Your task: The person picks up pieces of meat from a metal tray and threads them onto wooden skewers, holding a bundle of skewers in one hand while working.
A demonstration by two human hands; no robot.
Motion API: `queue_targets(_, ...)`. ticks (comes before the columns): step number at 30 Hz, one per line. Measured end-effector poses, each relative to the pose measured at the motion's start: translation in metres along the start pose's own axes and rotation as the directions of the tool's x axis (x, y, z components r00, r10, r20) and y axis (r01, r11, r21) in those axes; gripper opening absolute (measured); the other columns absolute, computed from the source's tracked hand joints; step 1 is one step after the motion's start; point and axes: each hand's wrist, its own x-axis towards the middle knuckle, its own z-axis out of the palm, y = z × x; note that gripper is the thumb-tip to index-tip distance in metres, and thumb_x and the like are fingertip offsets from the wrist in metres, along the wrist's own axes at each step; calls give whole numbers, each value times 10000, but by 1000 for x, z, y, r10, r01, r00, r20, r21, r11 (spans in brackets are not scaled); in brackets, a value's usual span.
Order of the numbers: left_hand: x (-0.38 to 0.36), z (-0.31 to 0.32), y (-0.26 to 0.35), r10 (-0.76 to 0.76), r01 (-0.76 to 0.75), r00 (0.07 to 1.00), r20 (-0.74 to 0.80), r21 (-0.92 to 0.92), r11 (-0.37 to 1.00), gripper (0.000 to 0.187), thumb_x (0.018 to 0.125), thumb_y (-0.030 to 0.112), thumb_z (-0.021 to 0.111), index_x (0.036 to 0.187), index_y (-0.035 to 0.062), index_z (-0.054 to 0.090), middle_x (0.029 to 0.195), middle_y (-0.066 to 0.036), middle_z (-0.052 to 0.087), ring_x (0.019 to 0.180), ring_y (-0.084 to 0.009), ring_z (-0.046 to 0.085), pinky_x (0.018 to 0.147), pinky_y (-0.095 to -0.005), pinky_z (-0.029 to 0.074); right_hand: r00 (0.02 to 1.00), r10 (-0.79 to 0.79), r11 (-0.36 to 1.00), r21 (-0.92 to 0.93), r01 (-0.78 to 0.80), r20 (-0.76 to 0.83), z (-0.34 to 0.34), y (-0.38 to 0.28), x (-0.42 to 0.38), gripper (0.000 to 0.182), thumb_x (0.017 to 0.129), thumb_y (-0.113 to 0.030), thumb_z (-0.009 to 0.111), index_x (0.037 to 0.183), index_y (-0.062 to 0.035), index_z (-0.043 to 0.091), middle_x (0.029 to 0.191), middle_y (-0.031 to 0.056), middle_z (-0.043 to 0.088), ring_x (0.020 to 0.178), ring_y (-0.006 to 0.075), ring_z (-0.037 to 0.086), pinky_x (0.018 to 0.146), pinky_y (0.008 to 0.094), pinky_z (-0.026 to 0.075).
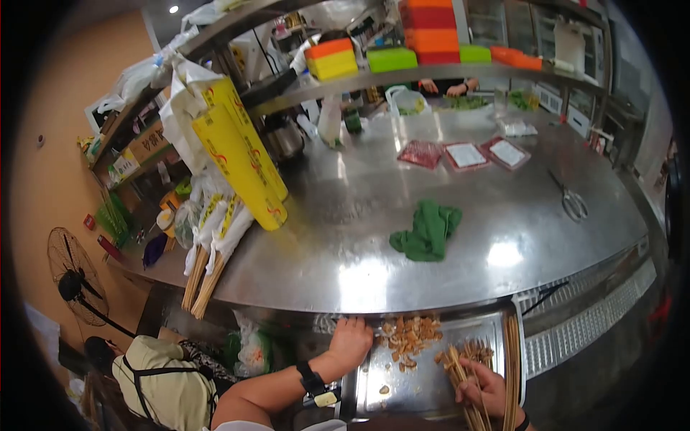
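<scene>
My right hand (483, 389) is wrapped round a bundle of skewers (457, 365) over the right part of a metal tray (346, 391). Small brown food pieces (411, 337) lie at the tray's back, and more sit at the bundle's upper end. Along the tray's right side stretch long wooden sticks (512, 359). At the tray's back left corner rests my left hand (351, 341), its fingers bent at the counter's edge; whether it holds anything is hidden. A watch is on my left wrist.
A steel counter (323, 251) bears a green cloth (427, 231), scissors (573, 204), red packs (466, 155), yellow rolls (241, 169) and bagged sticks (208, 276). A person (162, 377) is at lower left; another person's hands (456, 89) show behind the shelf.
</scene>
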Motion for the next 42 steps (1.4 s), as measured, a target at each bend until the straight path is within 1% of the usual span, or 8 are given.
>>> queue_targets(3, 1, -8, -1, -24, 21, 999, -40, -70, 997, 87, 647, 123, 572, 704, 59, 586, 724, -115, 561, 712, -253, 554, 654, -371, 398, 999, -5, 1000, 7, 5, -45, 2, -3, 0, 500, 891, -96, 501, 1337, -1, 296, 717, 66, 604, 585, 74, 520, 550, 206, 424)
queue_targets(6, -2, -19, 7, -171, 152, 985, -15, -385, 910, 72, 745, 110, 606, 759, 39, 604, 770, -113, 604, 745, -244, 595, 687, -358, 445, 999, 22, 999, 45, -20, -44, 1, 1, -2, 495, 900, -92, 486, 1342, -2, 285, 719, 58, 603, 593, 73, 520, 554, 203, 423)
queue_targets(8, 2, -24, 20, -349, 362, 892, 286, -916, 173, 114, 852, 124, 585, 872, 14, 606, 857, -103, 641, 809, -214, 625, 712, -311, 485, 999, -42, 998, -44, 43, 29, -8, 24, 2, 565, 905, -180, 523, 1368, -12, 246, 728, 32, 583, 662, 86, 539, 595, 228, 437)
queue_targets(10, 9, -20, 33, -221, 160, 941, 258, -910, -382, 151, 905, 107, 518, 977, -10, 582, 931, -104, 646, 877, -192, 629, 730, -264, 498, 999, -29, 1000, -11, 29, 44, -4, 13, 2, 543, 914, -168, 505, 1370, -18, 253, 675, -1, 532, 611, 71, 499, 565, 215, 422)
queue_targets(12, 19, -30, 47, -186, 266, 896, 403, -822, -503, 166, 907, 76, 501, 1031, -11, 569, 954, -134, 640, 875, -218, 640, 734, -278, 505, 998, -54, 997, -45, 56, 30, -1, 10, 2, 512, 919, -171, 496, 1364, -23, 291, 639, -31, 472, 571, 54, 450, 530, 200, 395)
queue_targets(22, 35, -22, 77, -64, 361, 867, 495, -709, -606, 223, 902, 91, 520, 1082, -37, 548, 974, -121, 626, 893, -213, 637, 782, -271, 510, 999, -39, 992, -119, 40, 11, -3, 14, 2, 474, 919, -223, 490, 1342, -47, 370, 623, -49, 426, 545, 32, 400, 492, 198, 345)
queue_targets(28, 39, -22, 88, -65, 285, 916, 396, -755, -590, 206, 875, 45, 552, 1066, -34, 552, 951, -112, 627, 874, -201, 637, 776, -273, 513, 999, -52, 985, -166, 52, 3, -3, 8, 3, 460, 914, -229, 493, 1326, -48, 399, 630, -31, 416, 573, 50, 406, 527, 209, 354)
queue_targets(42, 38, -28, 99, -152, 243, 938, 312, -903, -355, 195, 841, 9, 585, 1035, -7, 586, 932, -83, 644, 857, -130, 626, 770, -235, 498, 996, -87, 986, -143, 83, -24, -1, 9, 5, 456, 897, -182, 516, 1316, -37, 410, 600, -29, 381, 562, 53, 392, 522, 214, 349)
